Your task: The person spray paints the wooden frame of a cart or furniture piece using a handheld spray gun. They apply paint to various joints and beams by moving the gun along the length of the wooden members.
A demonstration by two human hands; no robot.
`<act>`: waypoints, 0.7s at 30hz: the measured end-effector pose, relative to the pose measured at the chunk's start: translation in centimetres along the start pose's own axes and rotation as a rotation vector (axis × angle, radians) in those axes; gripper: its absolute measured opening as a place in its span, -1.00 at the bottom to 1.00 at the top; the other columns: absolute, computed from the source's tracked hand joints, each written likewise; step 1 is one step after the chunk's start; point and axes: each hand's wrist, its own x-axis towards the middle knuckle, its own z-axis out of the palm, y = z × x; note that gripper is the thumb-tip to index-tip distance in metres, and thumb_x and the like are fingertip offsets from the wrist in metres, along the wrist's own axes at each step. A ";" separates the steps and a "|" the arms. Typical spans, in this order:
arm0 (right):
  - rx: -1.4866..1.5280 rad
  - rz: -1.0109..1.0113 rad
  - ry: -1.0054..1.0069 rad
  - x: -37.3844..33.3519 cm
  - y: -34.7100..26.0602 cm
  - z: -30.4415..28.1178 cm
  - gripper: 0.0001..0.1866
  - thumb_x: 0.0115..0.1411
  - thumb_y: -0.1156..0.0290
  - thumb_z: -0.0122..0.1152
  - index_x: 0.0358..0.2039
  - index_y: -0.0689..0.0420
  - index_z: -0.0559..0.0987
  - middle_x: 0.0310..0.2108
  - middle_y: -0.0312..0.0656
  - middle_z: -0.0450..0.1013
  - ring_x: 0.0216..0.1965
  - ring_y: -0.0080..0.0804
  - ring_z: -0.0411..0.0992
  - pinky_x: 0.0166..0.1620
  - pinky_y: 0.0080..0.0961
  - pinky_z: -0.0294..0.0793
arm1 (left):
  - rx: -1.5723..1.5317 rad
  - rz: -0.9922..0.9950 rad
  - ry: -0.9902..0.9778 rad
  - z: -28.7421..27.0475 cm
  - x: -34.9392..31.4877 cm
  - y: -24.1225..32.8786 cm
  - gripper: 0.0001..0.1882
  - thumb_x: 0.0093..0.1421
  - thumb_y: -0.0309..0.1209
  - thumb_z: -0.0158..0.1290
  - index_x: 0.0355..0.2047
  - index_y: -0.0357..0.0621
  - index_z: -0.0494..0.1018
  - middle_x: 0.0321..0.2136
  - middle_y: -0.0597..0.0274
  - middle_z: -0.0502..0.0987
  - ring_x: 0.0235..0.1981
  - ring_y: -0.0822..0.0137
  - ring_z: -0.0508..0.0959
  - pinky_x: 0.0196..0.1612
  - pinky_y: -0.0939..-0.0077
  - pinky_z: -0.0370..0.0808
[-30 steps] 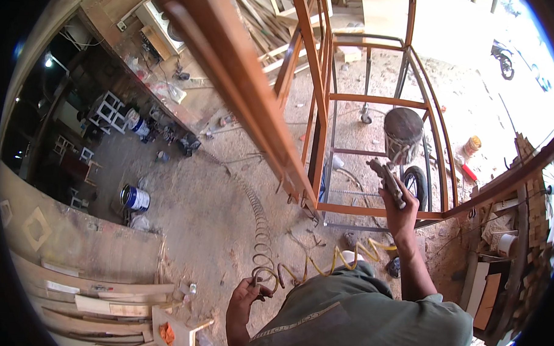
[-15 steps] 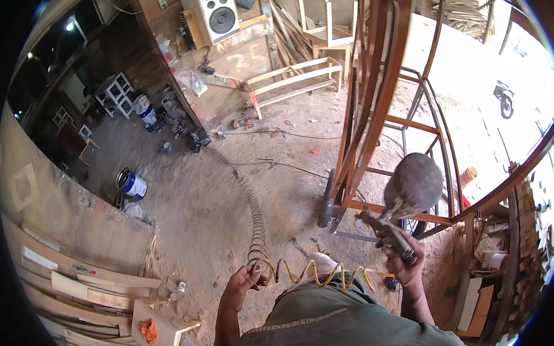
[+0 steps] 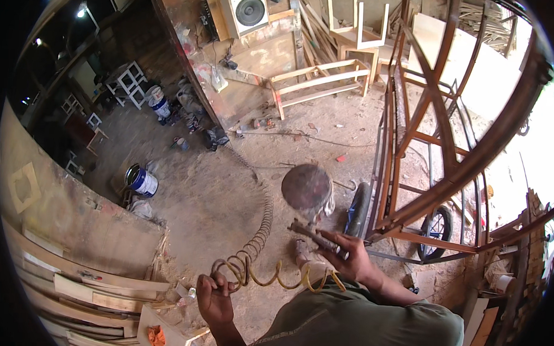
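Note:
My left hand [image 3: 216, 297] is closed around loops of a yellowish coiled air hose [image 3: 277, 279], left of my body. From there the coils run away over the floor toward the dark doorway, and another stretch crosses in front of my shirt toward my right hand [image 3: 353, 257]. That hand grips a spray gun [image 3: 319, 236] by its handle, fingers wrapped round it. The gun's round, stained paint cup [image 3: 305, 186] stands out ahead, above the floor. Where the hose meets the gun is hidden by my hand and shirt.
A brown metal frame [image 3: 421, 138] on spoked wheels [image 3: 435, 232] stands close on the right. Ahead are a wooden bench frame [image 3: 323, 77] and a loudspeaker [image 3: 249, 12]. Wooden boards [image 3: 96, 285] lie at lower left; a paint bucket [image 3: 141, 180] sits beyond them.
My right hand has swung the spray gun leftward, in front of my body. My left hand has moved left and slightly down with the hose. The view has shifted, so the surroundings appear further right.

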 end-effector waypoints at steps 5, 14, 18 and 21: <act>0.101 0.175 0.146 10.4 3.4 2.5 -0.52 0.20 0.43 0.37 0.12 0.25 0.52 -0.22 0.07 0.60 -0.30 -0.28 0.63 -0.25 -0.38 0.57 | -0.028 -0.081 -0.385 7.0 10.0 3.8 -0.65 0.36 -0.20 0.03 -0.50 -0.12 0.30 -0.33 0.13 0.32 -0.51 0.40 0.33 -0.29 0.36 0.41; 0.052 0.164 0.398 25.5 8.2 2.5 -0.54 0.15 0.52 0.40 0.07 0.32 0.54 -0.20 0.07 0.63 -0.14 -0.42 0.61 -0.09 -0.46 0.55 | -0.060 -0.405 -0.987 21.5 24.9 3.1 -0.39 0.41 -0.01 -0.10 -0.12 -0.46 0.56 -0.18 -0.05 0.39 -0.23 0.22 0.44 -0.10 0.31 0.40; 0.086 0.235 0.445 29.6 10.2 3.5 -0.54 0.15 0.55 0.39 0.07 0.34 0.54 -0.20 0.00 0.64 -0.17 -0.50 0.58 -0.09 -0.49 0.55 | -0.145 -0.295 -1.087 23.9 30.7 2.8 -0.50 0.34 -0.05 0.04 -0.16 -0.34 0.61 -0.16 0.00 0.40 -0.25 0.28 0.42 -0.15 0.46 0.34; 0.117 0.284 0.510 32.3 11.8 4.1 -0.55 0.15 0.58 0.37 0.07 0.33 0.55 -0.21 -0.03 0.65 -0.18 -0.52 0.58 -0.12 -0.52 0.55 | -0.436 0.016 -1.093 25.3 34.4 -1.1 -0.63 0.21 -0.14 0.29 -0.29 -0.26 0.64 -0.19 0.07 0.41 -0.30 0.39 0.46 -0.28 0.59 0.38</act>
